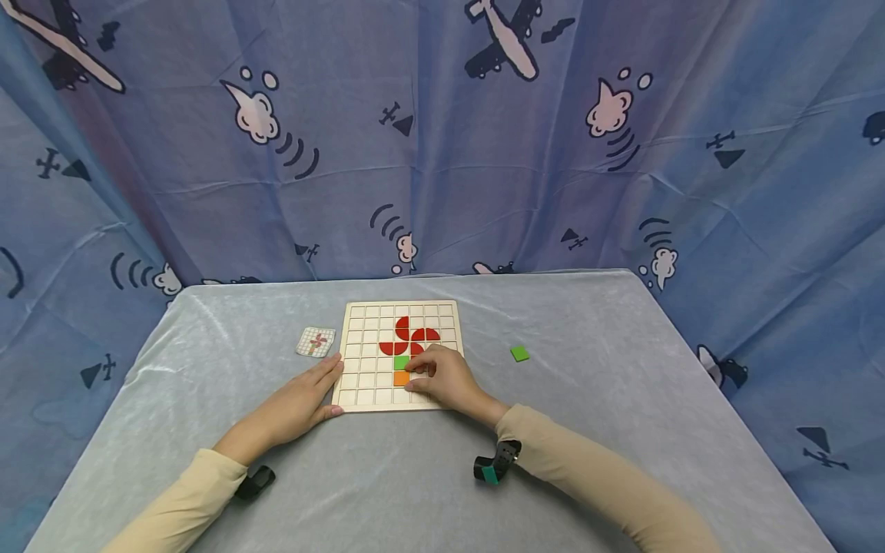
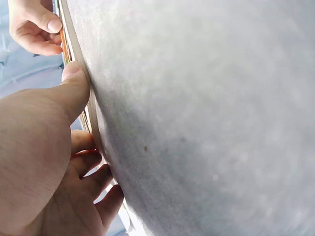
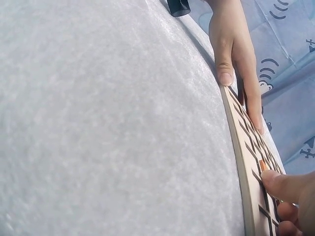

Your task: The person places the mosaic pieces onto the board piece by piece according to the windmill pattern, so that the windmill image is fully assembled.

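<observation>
A square wooden grid board [image 1: 362, 311] lies on the table, bearing several red rounded pieces [image 1: 402, 329], a green square tile [image 1: 401, 362] and an orange square tile [image 1: 401, 379] below it. My left hand [image 1: 293, 403] rests along the board's left edge, fingers extended, with the thumb at the front left corner. Over the board's lower right part, my right hand [image 1: 448, 378] pinches the orange tile at its right side between thumb and index finger. In the right wrist view the thumb tip meets the orange tile [image 3: 262, 165].
A small pattern card [image 1: 315, 342] with a printed grid and red design lies left of the board. One loose green tile [image 1: 520, 353] is on the grey table cloth [image 1: 588, 322] to the right. A blue printed curtain [image 1: 442, 153] hangs behind the table.
</observation>
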Demonstrator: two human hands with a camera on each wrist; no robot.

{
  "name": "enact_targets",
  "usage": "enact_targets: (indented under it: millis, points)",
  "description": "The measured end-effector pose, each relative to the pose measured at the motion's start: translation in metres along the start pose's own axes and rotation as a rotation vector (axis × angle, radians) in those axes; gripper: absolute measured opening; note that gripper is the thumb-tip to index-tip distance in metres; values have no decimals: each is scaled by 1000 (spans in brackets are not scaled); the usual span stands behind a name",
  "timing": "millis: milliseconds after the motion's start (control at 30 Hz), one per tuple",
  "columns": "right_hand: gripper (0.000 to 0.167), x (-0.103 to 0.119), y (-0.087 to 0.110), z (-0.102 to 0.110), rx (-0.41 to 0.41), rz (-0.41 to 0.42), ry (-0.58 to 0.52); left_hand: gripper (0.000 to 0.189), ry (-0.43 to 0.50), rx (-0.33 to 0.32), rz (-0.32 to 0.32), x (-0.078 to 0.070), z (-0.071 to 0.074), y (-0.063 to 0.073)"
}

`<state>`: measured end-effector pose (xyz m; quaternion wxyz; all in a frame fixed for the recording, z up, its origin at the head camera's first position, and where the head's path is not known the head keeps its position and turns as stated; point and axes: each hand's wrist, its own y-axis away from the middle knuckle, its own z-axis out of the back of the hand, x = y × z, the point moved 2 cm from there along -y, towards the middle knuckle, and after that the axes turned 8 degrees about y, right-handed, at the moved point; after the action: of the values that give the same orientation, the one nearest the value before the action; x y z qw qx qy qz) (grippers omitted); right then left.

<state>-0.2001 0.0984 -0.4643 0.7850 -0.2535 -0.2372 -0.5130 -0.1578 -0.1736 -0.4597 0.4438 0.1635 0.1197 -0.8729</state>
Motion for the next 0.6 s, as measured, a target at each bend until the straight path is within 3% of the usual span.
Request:
enact_targets:
  millis: [600]
  points:
    - [20,-3,0,1,9,-4,-35,76,11,2,8,0,0,0]
